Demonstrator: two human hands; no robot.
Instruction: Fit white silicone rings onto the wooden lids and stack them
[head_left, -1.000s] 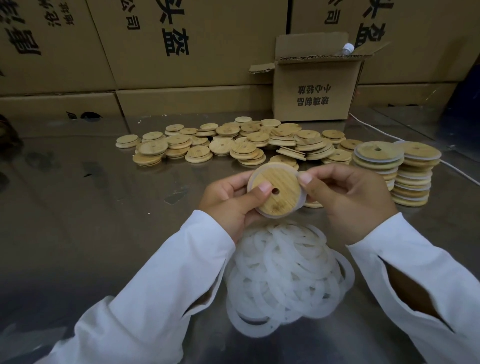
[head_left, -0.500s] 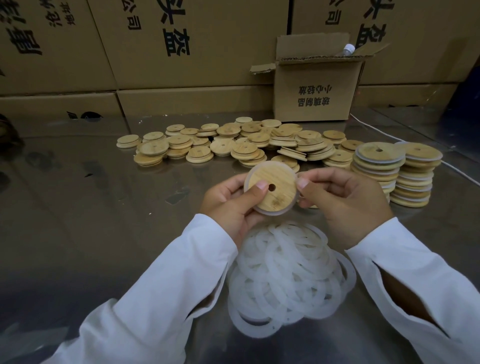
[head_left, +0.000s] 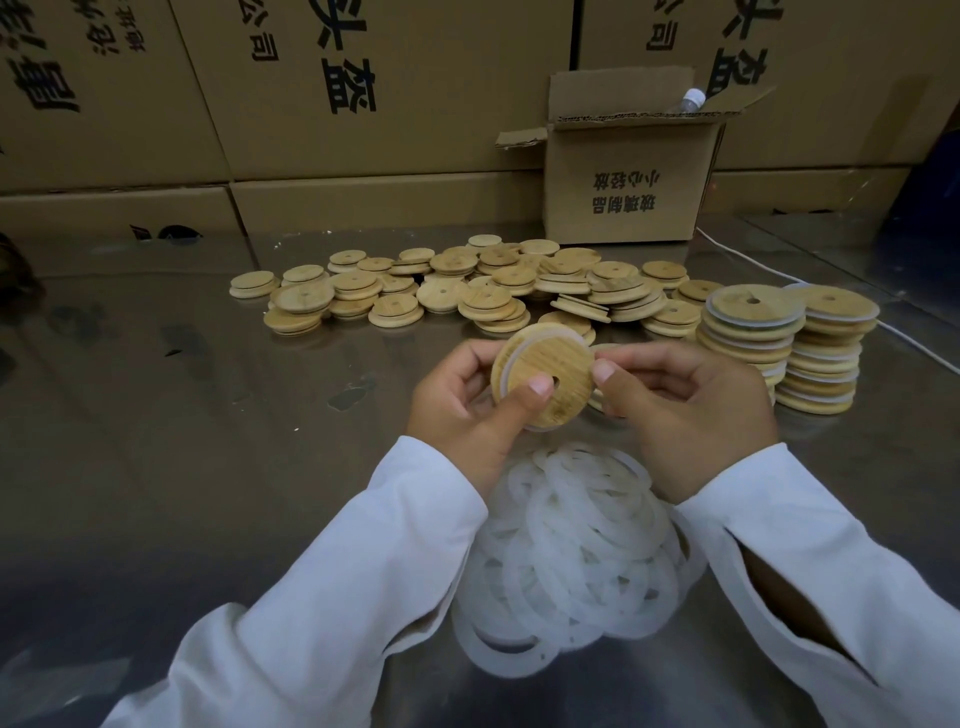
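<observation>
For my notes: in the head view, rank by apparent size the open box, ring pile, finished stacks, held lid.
1. Ring pile and open box: alike, and the pile is nearer, so unranked.
2. Finished stacks.
3. Held lid.

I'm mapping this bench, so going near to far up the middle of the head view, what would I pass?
pile of silicone rings → held lid → spread of loose wooden lids → small open box → wall of large cartons
</observation>
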